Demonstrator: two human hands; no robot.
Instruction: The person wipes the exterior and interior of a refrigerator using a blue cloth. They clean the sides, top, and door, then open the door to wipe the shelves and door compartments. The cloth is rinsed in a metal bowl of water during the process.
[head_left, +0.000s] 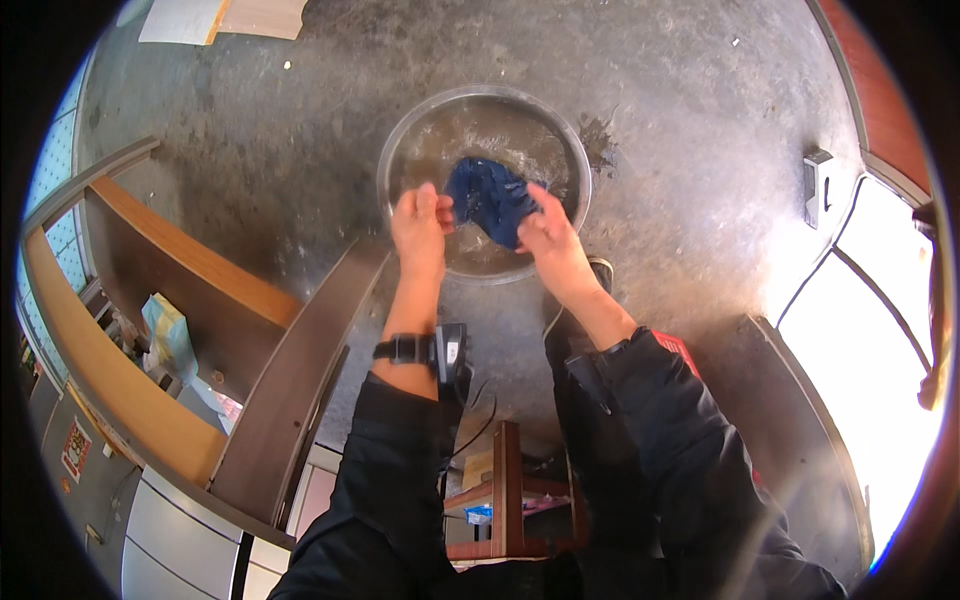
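Note:
A wet, dark blue cloth (487, 199) lies bunched in a round metal basin (582, 180) of murky water (427, 150). At the cloth's left edge is my left hand (421, 229), its fingers curled. Whether those fingers pinch the fabric is unclear. My right hand (553, 244) grips the right side of the cloth with bent fingers, slightly blurred. Both hands are over the near half of the basin. A black strap with a device (450, 352) is around my left wrist.
The basin stands on a stained concrete floor (315, 135), with a wet patch (598, 142) to its right. Brown wooden frame boards (300, 375) lie close on the left. A small wooden stool or rack (510, 487) is between my legs. A grey box (817, 187) stands far right.

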